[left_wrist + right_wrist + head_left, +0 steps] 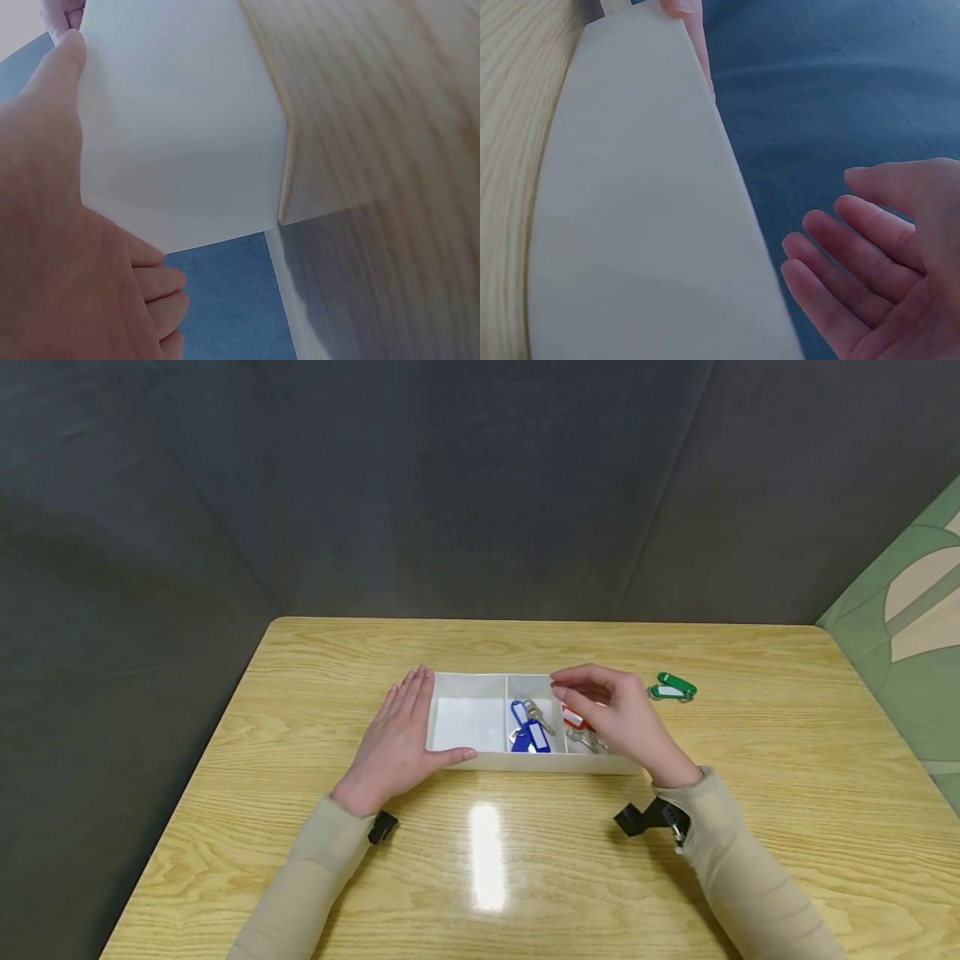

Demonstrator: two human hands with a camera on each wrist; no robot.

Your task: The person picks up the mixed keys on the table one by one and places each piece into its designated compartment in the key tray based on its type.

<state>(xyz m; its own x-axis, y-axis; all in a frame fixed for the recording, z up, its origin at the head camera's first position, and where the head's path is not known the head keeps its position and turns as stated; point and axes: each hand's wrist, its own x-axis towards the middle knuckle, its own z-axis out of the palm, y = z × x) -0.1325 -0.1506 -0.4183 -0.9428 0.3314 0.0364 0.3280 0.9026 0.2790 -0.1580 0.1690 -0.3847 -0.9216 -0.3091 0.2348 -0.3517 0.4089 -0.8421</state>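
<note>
A long white divided box (525, 763) lies on the table. Blue key tags (537, 737) with keys fill its middle compartment. Red key tags (573, 717) with keys (581, 742) lie in the right one, partly hidden by my right hand (618, 706). That hand hovers over the compartment with relaxed, slightly bent fingers; the right wrist view shows the fingers (836, 255) holding nothing. My left hand (397, 739) rests against the box's left end, its fingers straight and its thumb along the front rim. In the left wrist view, that thumb (56, 67) meets the box's edge.
Green key tags (677, 683) lie on the wooden table (420, 877), to the right of the box. A dark cloth (480, 493) hangs behind the table and at its left. Patterned green fabric (922, 627) is at the right edge.
</note>
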